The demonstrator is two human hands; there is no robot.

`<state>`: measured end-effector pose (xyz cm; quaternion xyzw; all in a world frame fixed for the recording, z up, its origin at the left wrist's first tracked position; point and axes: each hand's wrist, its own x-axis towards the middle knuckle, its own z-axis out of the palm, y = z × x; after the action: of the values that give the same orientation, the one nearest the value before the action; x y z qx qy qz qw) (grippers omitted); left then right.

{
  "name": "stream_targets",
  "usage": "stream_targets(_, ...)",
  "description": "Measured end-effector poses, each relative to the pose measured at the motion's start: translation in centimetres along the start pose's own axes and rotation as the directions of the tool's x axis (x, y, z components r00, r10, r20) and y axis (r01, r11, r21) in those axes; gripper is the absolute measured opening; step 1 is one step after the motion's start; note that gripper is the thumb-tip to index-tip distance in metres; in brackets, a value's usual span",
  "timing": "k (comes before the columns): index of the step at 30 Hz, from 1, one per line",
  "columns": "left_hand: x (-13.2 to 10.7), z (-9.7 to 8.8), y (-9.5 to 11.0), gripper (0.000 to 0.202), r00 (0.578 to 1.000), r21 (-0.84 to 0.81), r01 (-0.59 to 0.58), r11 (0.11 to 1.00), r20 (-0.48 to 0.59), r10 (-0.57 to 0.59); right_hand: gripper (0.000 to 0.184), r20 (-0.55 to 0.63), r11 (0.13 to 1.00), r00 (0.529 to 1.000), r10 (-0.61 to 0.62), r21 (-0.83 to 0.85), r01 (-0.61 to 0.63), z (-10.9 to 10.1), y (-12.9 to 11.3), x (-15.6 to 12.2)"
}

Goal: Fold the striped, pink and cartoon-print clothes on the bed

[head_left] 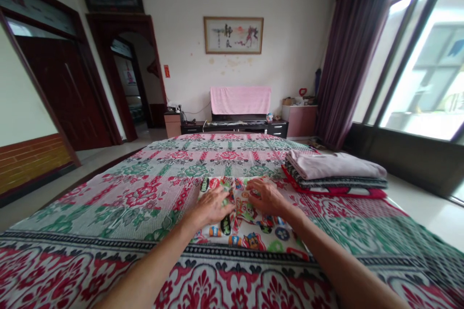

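Note:
A white cloth with colourful cartoon prints (253, 240) lies on the flowered bedspread (141, 193), straight in front of me. My left hand (216, 205) rests on the left part of this cloth, palm down with its fingers stretched forward. On the right part lies my right hand (266, 195), also palm down, its fingers spread and pointing inward. Both hands touch the cloth's top surface, with a narrow strip of it showing between them. Parts of the cloth are hidden beneath my hands and right forearm.
A stack of folded cloths (335, 174) lies at the bed's right side, a pale pink one on top. Beyond the bed stands a low black cabinet (279, 129) with a pink towel (240, 100) draped over something. A purple curtain (353, 58) hangs at the window.

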<state>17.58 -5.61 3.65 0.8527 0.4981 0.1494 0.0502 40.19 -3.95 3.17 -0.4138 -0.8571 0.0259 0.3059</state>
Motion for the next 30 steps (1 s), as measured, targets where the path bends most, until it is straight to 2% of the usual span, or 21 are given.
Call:
stream_targets(4,-1.0,1.3,-0.7,0.062,0.997,-0.019,0.027,0.999,0.074,-0.025,0.035,0.004,0.992,0.992,-0.125,0.031,0.124,-0.2,-2.5,0.7)
stream_targets(7,-1.2,0.9,-0.8,0.067,0.995,-0.041,0.024,0.999,0.099,-0.02,0.035,0.065,0.982,0.982,-0.175,0.083,0.169,0.5,-3.9,0.7)
stream_targets(10,-1.3,-0.4,-0.9,0.069,0.992,-0.083,0.015,0.996,0.127,-0.005,0.029,0.128,0.983,0.978,-0.163,0.104,0.15,1.3,-4.2,0.2)
stream_targets(13,-1.4,-1.5,-1.9,0.084,0.977,-0.066,0.081,0.995,0.201,-0.066,0.025,0.153,0.984,0.977,-0.149,0.115,0.132,1.4,-3.8,-0.1)
stream_targets(16,-1.6,-1.7,-3.3,0.104,0.954,-0.039,0.134,0.99,0.276,-0.118,0.024,0.17,0.985,0.975,-0.143,0.117,0.124,1.1,-3.7,-0.2)
stream_targets(20,-1.9,-1.6,-4.2,0.115,0.921,-0.052,0.145,0.988,0.373,-0.116,0.026,0.164,0.986,0.977,-0.138,0.112,0.12,1.1,-4.2,1.0)
stream_targets(25,-2.1,-1.8,-3.7,0.121,0.916,-0.023,0.16,0.987,0.377,-0.14,0.034,0.206,0.987,0.967,-0.15,-0.027,0.159,3.0,-5.1,4.7)
stream_targets(30,-1.9,-1.6,-3.6,0.123,0.925,-0.029,0.152,0.988,0.356,-0.132,0.039,0.263,0.988,0.964,-0.02,-0.14,0.059,5.1,-3.9,6.2)
